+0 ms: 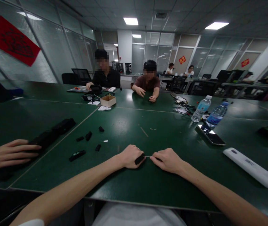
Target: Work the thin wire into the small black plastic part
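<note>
Low over the green table, my left hand (132, 156) is closed around a small black block-like part (139, 158). To its right, my right hand (167, 159) pinches a thin, light, rod-like piece (147, 156). That rod bridges the short gap between the hands and meets the black part's edge; its kind is too small to tell. Nearest my left hand on the tabletop lie several loose black pieces, among them a longer black piece (77, 155) and a small chunk (98, 147). A little white scrap (105, 141) is close by.
Another person's hand (13, 153) rests by a long black object (51, 133) at left. A phone (210, 135), a white elongated case (251, 168) and two water bottles (201, 108) stand or lie at right. A small open box (108, 101) sits farther back, before two seated people.
</note>
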`<state>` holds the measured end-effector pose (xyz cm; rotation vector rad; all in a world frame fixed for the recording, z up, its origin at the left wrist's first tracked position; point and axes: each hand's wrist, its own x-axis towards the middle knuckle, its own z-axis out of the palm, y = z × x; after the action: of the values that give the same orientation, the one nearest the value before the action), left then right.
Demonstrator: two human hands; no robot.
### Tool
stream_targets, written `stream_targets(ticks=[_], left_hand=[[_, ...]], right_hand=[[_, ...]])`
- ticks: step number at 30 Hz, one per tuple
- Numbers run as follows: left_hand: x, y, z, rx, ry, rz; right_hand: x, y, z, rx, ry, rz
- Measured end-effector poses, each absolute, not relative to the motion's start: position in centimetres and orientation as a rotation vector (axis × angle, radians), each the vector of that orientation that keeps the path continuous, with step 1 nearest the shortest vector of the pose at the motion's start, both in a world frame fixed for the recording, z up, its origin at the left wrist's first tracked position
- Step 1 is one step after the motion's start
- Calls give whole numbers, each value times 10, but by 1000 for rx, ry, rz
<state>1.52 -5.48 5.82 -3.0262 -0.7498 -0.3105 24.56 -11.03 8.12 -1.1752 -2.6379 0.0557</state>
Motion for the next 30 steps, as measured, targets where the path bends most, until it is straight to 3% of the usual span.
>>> stream_targets(ticks=[20, 30], left_hand=[[17, -52, 63, -3067, -726, -304], [15, -52, 64, -3081, -704, -316]], right_hand=[[249, -114, 88, -917, -2705, 117], [259, -106, 88, -1116, -2669, 92]])
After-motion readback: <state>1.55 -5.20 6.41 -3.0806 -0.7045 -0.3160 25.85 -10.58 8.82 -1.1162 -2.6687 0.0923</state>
